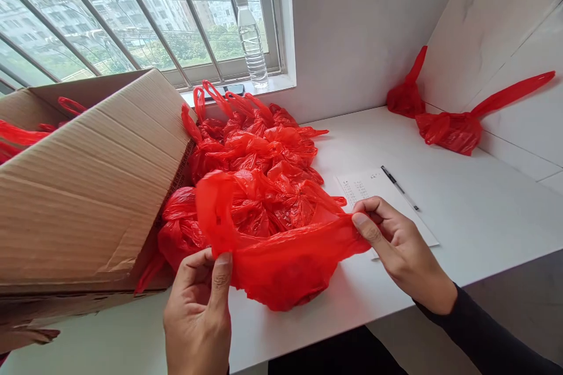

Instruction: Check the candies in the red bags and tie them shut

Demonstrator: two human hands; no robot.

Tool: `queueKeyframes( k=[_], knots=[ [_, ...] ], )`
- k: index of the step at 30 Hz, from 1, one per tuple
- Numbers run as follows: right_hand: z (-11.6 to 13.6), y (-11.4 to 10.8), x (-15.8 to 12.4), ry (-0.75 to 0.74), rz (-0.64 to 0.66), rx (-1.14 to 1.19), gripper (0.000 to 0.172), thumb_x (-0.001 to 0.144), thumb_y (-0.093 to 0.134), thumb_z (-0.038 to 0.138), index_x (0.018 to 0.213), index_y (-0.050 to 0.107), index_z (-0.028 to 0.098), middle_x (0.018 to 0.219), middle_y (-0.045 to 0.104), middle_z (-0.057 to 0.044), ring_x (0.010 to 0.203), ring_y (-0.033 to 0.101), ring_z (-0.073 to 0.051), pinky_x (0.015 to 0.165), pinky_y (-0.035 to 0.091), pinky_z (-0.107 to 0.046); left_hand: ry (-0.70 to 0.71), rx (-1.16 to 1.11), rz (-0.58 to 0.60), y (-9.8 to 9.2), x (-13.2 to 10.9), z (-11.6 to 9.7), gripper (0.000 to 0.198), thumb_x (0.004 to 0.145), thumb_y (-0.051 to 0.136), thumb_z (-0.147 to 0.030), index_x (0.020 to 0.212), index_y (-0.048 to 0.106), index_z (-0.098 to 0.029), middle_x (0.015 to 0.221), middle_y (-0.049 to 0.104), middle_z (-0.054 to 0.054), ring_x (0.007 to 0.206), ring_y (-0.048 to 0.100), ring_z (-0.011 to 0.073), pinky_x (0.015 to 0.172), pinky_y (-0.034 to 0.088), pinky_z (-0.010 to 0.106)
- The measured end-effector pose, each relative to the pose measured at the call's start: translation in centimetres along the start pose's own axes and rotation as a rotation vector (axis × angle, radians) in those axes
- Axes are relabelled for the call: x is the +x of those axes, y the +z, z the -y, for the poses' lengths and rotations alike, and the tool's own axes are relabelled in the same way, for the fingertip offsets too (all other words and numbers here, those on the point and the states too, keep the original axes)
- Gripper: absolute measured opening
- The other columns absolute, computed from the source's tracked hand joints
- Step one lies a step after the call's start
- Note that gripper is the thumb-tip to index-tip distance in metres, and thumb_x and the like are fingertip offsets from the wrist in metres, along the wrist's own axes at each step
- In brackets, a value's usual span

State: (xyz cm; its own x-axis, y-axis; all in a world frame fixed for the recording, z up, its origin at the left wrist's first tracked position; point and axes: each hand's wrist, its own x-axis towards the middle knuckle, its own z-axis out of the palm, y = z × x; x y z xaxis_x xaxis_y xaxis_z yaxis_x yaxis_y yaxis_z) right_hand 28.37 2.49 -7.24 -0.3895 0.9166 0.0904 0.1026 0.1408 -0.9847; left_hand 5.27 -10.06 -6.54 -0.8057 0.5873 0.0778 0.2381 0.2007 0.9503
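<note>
A red plastic bag (pixel 285 269) hangs stretched between my two hands above the front part of the white table. My left hand (pixel 200 304) pinches its left side just below a handle loop that stands up. At the right, my right hand (pixel 389 240) grips the other upper corner between thumb and fingers. The bag's lower part sags and looks darker, but its contents cannot be made out. Right behind it lies a heap of knotted red plastic bags (pixel 259 152), partly hidden by the held one.
A large cardboard box (pixel 101 181) with red bags inside stands tilted at the left. On the right lie a paper sheet (pixel 417 228) and a pen (pixel 400 187). Two tied red bags (pixel 453 132) rest by the wall. A water bottle (pixel 253 47) stands on the windowsill.
</note>
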Motion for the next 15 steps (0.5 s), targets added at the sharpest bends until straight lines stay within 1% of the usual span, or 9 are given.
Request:
queueKeyframes(
  k=[3,5,6,7,9,10,11,13,15],
  knots=[
    [0.0,-0.2,-0.4,-0.002,-0.008,-0.022,0.021,0.101,0.051,0.046,0.096,0.055,0.026,0.079,0.052,0.001,0.07,0.051,-0.016,0.062,0.045,-0.028,-0.001,-0.032,0.079,0.1,-0.1,-0.1,0.043,0.078,0.074,-0.057,0.108,0.062,-0.029,0.093,0.067,-0.002,0.081,0.064,0.0133,0.067,0.054,0.017],
    [0.3,-0.3,-0.6,-0.037,-0.026,-0.05,0.018,0.101,0.053,0.043,0.097,0.056,0.026,0.082,0.055,0.001,0.072,0.055,-0.015,0.062,0.046,-0.027,0.007,0.016,0.138,0.3,-0.5,-0.8,0.04,0.078,0.074,-0.055,0.105,0.062,-0.028,0.092,0.066,-0.002,0.08,0.063,0.0136,0.068,0.053,0.019],
    [0.4,-0.3,-0.7,-0.054,-0.043,-0.062,0.016,0.101,0.053,0.041,0.097,0.056,0.026,0.084,0.056,0.001,0.073,0.056,-0.015,0.064,0.047,-0.026,0.026,0.058,0.14,0.4,-0.7,-1.3,0.037,0.079,0.073,-0.055,0.101,0.063,-0.027,0.09,0.065,-0.002,0.079,0.062,0.0131,0.07,0.052,0.019],
    [0.6,-0.4,-0.7,-0.069,-0.065,-0.073,0.013,0.101,0.054,0.039,0.097,0.057,0.026,0.087,0.057,0.001,0.075,0.057,-0.014,0.066,0.049,-0.026,0.051,0.107,0.113,0.4,-0.9,-1.8,0.033,0.081,0.071,-0.055,0.096,0.064,-0.026,0.087,0.064,-0.003,0.078,0.06,0.0123,0.071,0.05,0.018],
    [1.2,-0.5,-0.9,-0.119,-0.108,-0.085,0.008,0.101,0.054,0.034,0.097,0.057,0.027,0.093,0.059,0.001,0.078,0.059,-0.014,0.072,0.05,-0.026,0.095,0.167,0.012,0.2,-1.2,-2.5,0.033,0.08,0.071,-0.055,0.089,0.066,-0.024,0.08,0.061,-0.003,0.074,0.056,0.0111,0.068,0.047,0.018],
    [1.5,-0.5,-1.1,-0.158,-0.129,-0.089,0.005,0.1,0.055,0.03,0.098,0.058,0.027,0.097,0.059,0.0,0.083,0.06,-0.014,0.076,0.051,-0.027,0.095,0.158,-0.031,0.1,-1.3,-2.6,0.035,0.078,0.073,-0.056,0.088,0.067,-0.024,0.076,0.061,-0.002,0.072,0.055,0.0113,0.066,0.047,0.018],
    [1.9,-0.5,-1.4,-0.21,-0.157,-0.092,0.002,0.099,0.056,0.026,0.099,0.058,0.027,0.101,0.06,0.0,0.09,0.061,-0.016,0.081,0.051,-0.028,0.078,0.136,-0.044,-0.2,-1.3,-2.7,0.037,0.075,0.075,-0.058,0.088,0.068,-0.024,0.072,0.06,-0.002,0.067,0.054,0.0116,0.062,0.047,0.018],
    [2.8,-0.2,-2.3,-0.363,-0.233,-0.103,0.013,0.094,0.059,0.015,0.102,0.058,0.026,0.105,0.059,-0.002,0.103,0.059,-0.019,0.09,0.05,-0.031,0.054,0.07,-0.005,-0.7,-1.4,-2.6,0.039,0.072,0.076,-0.059,0.086,0.069,-0.023,0.062,0.058,-0.003,0.057,0.053,0.0122,0.052,0.046,0.019],
    [3.9,0.4,-3.2,-0.554,-0.273,-0.087,0.021,0.092,0.056,0.007,0.102,0.059,0.025,0.099,0.059,-0.003,0.102,0.059,-0.02,0.089,0.051,-0.032,0.101,0.059,0.054,-1.0,-1.4,-2.5,0.037,0.076,0.072,-0.059,0.075,0.067,-0.022,0.059,0.059,-0.001,0.058,0.056,0.0135,0.051,0.048,0.019]
  ],
)
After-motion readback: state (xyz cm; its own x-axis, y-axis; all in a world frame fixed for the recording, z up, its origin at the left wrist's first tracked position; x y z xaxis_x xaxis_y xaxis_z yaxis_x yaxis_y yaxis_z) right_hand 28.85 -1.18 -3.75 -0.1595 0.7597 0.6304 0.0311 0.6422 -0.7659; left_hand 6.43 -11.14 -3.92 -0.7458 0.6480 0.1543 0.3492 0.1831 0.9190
